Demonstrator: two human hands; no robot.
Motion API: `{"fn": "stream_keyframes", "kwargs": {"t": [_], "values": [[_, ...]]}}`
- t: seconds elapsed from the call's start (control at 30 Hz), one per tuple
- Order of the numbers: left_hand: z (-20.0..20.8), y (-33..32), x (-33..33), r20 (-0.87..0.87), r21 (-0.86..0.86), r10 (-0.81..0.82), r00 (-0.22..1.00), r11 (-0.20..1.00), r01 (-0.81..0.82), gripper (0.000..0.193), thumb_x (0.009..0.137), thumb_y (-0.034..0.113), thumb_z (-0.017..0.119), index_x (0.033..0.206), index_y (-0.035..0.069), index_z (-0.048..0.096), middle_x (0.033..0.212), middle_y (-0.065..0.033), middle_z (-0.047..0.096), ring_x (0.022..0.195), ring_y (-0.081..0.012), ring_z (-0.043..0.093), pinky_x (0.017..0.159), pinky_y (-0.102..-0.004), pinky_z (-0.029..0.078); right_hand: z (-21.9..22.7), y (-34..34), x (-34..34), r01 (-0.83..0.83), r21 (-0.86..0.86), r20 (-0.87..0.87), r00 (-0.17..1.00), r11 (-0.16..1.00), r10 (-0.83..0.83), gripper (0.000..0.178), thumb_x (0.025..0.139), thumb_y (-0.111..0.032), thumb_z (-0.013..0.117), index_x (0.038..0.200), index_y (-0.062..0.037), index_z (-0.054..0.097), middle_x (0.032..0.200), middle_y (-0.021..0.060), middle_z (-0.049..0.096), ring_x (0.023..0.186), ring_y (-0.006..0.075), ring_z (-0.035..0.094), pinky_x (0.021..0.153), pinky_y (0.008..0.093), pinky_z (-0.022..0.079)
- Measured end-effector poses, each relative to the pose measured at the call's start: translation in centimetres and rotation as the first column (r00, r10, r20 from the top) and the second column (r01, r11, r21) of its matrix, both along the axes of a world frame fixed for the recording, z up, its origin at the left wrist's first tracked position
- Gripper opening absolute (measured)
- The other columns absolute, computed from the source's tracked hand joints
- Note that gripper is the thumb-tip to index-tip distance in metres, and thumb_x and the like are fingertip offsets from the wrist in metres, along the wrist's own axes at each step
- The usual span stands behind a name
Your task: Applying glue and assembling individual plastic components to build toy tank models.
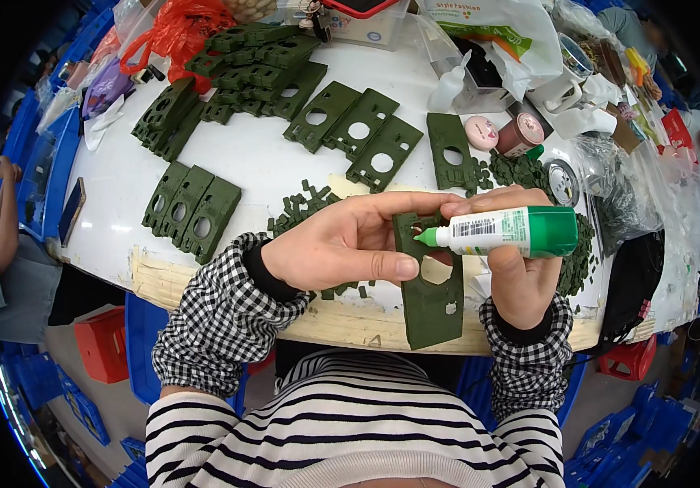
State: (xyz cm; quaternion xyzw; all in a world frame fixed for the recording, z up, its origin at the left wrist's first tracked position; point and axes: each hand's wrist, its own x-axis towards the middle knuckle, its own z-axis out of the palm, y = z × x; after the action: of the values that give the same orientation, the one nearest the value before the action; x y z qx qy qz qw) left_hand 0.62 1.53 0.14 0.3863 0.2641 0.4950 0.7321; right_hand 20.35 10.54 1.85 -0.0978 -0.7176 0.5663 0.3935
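Note:
My left hand (346,244) grips a dark green plastic hull plate (431,309) by its far part, thumb on the face and fingers behind. The plate has a large round hole and hangs over the table's near edge. In my right hand (521,276) is a white glue bottle (488,232) with a green base, lying sideways. Its green nozzle points left and meets the plate near the far end, above the hole; whether glue is coming out I cannot tell. Small green pieces (305,203) lie in a heap beyond my left hand.
Similar green plates stand in rows (191,211) at left, a stack (260,69) at the back and single ones (447,150) in the middle. More small parts (521,172) are heaped at right, near a pink jar (521,134). A phone (76,202) leans at the left edge.

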Motion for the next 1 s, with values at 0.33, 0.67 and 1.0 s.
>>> {"fn": "stream_keyframes", "kwargs": {"t": [0.33,0.67,1.0], "values": [[-0.1,0.0,0.0,-0.006,0.01,0.009,1.0,1.0,-0.009,0.071,0.084,0.006,0.067,0.143,-0.004,0.029,0.139,-0.014,0.044,0.124,-0.0203,0.048,0.105,-0.0342,0.041,-0.1,-0.3,0.0,-0.005,-0.098,-0.024,1.0,0.995,0.002,0.039,0.087,-0.021,0.069,0.11,0.0067,0.055,0.103,0.0162,0.063,0.094,0.0214,0.064,0.084,0.0326,0.052],[0.4,0.1,0.1,-0.027,0.041,0.019,0.999,0.999,-0.018,0.075,0.084,0.018,0.07,0.143,-0.003,0.029,0.136,-0.0192,0.046,0.125,-0.0268,0.048,0.097,-0.038,0.048,-0.1,0.3,0.0,0.1,-0.124,-0.203,0.971,0.987,-0.123,0.037,0.092,-0.027,0.06,0.107,0.0051,0.051,0.097,0.0149,0.057,0.094,0.0244,0.062,0.093,0.046,0.051],[0.9,-0.1,0.3,-0.031,0.02,0.033,0.999,0.999,-0.032,0.079,0.083,0.023,0.071,0.143,-0.004,0.028,0.131,-0.0226,0.05,0.122,-0.0277,0.051,0.095,-0.0374,0.049,0.0,0.4,0.1,0.065,-0.12,-0.148,0.986,0.991,-0.083,0.026,0.093,-0.02,0.06,0.103,0.0035,0.057,0.097,0.0134,0.061,0.09,0.0205,0.063,0.085,0.0352,0.052]]}}
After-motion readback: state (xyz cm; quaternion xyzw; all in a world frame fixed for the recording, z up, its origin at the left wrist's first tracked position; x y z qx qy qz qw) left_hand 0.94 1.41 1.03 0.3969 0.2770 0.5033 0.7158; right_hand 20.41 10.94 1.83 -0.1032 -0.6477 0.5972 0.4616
